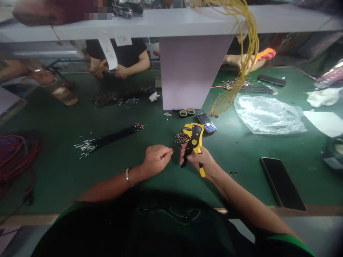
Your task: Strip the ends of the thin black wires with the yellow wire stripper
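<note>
My right hand [207, 161] is wrapped around the handles of a yellow and black wire stripper [197, 139], its head pointing away from me. My left hand [157, 159] is closed in a pinch just left of the tool, and a small dark bit shows at its fingers, too small to name. Beyond the hands, partly behind the stripper's head, lies a pile of short copper-tipped wire pieces [180, 138]. Off to the left, a bundle of black wires [114, 138] rests on the green table [107, 178], with pale ends on its near side and coppery ends on its far side.
A keypad phone [206, 123] and two tape rolls [187, 113] sit below a pale divider [194, 71]. Yellow wires [252, 43] hang from the shelf [134, 26]. To the right are a clear plastic bag [268, 116] and a smartphone [282, 184]; red cables [16, 157] lie left. Co-workers' hands [122, 71] work opposite.
</note>
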`<act>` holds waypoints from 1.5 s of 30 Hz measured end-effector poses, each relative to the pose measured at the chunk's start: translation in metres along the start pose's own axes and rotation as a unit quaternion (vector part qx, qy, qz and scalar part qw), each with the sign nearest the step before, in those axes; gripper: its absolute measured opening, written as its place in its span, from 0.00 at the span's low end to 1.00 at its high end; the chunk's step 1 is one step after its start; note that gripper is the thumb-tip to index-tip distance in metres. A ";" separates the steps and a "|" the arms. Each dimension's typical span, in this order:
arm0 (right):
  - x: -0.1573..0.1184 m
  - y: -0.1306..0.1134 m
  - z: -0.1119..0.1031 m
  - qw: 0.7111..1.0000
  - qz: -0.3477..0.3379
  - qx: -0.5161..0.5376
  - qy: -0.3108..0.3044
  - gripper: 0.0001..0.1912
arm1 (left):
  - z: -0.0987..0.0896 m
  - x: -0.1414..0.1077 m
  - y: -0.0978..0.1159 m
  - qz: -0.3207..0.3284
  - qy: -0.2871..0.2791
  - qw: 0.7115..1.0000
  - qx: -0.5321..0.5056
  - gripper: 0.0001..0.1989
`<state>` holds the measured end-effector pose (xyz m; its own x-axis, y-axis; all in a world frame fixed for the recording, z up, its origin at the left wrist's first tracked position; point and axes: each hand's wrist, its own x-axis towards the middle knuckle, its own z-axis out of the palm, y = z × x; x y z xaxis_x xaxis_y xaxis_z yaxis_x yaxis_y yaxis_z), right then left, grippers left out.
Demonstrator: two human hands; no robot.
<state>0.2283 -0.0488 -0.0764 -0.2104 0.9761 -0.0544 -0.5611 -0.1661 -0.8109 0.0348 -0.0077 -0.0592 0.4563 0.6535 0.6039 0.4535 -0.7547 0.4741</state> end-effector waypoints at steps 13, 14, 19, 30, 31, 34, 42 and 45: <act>-0.004 -0.004 0.006 1.000 0.005 0.025 -0.012 0.14 | 0.006 -0.007 0.005 0.082 -0.014 0.996 0.023 0.09; -0.004 -0.004 0.006 1.000 0.002 0.022 -0.011 0.14 | 0.006 -0.007 0.005 0.078 -0.017 0.997 0.024 0.10; -0.003 -0.002 0.005 1.000 -0.010 0.025 -0.005 0.12 | 0.007 -0.007 0.007 0.093 -0.023 0.995 -0.005 0.09; -0.003 0.004 0.001 1.000 -0.021 0.001 -0.010 0.11 | -0.003 0.002 0.021 -0.188 -0.138 0.955 -0.182 0.06; -0.003 0.005 -0.001 1.000 -0.024 -0.005 -0.011 0.12 | -0.004 0.003 0.022 -0.210 -0.145 0.947 -0.196 0.06; -0.003 0.007 -0.003 0.999 -0.029 -0.029 -0.024 0.10 | -0.004 0.004 0.022 -0.250 -0.154 0.927 -0.232 0.06; -0.004 0.007 -0.003 0.998 -0.051 -0.038 -0.021 0.10 | -0.003 0.004 0.013 -0.275 -0.136 0.916 -0.258 0.06; -0.004 0.007 -0.003 0.997 -0.054 -0.048 -0.020 0.09 | -0.002 0.005 0.010 -0.283 -0.135 0.906 -0.285 0.08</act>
<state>0.2272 -0.0531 -0.0834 -0.1848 0.9811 0.0578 -0.5030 -0.0439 -0.8632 0.0405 -0.0122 -0.0500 0.4798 0.8772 0.0181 0.2402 -0.1512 0.9589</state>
